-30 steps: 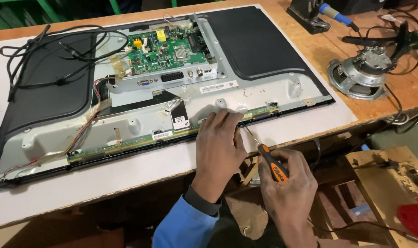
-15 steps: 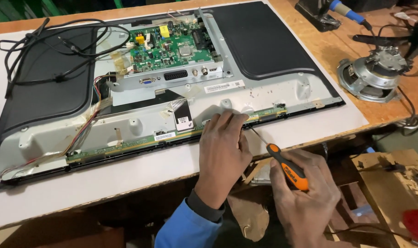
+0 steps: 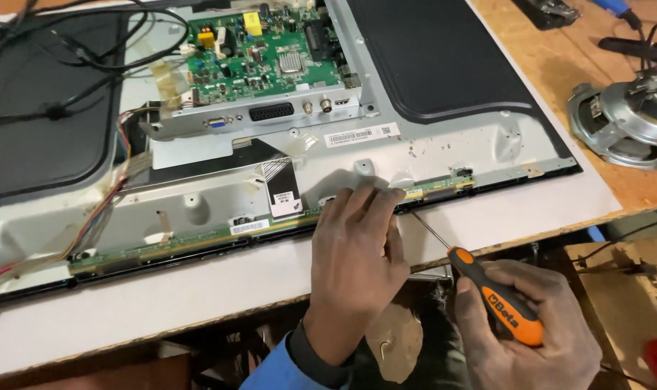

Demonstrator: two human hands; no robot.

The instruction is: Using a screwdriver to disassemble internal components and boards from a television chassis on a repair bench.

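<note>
Right hand (image 3: 527,328) grasps the orange screwdriver (image 3: 487,296), tip at the near circuit strip (image 3: 270,225); left hand (image 3: 357,249) rests there, fingers released

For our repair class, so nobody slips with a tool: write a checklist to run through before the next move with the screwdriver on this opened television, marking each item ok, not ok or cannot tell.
1. Right hand grips the screwdriver by its orange handle: ok.
2. Tip seated at the long narrow circuit strip: cannot tell, left hand hides it.
3. Left hand's fingers steady the strip's edge: ok.
4. Flat ribbon cable lies away from the shaft: ok.
5. Panel lies flat on the white sheet: ok.
</note>
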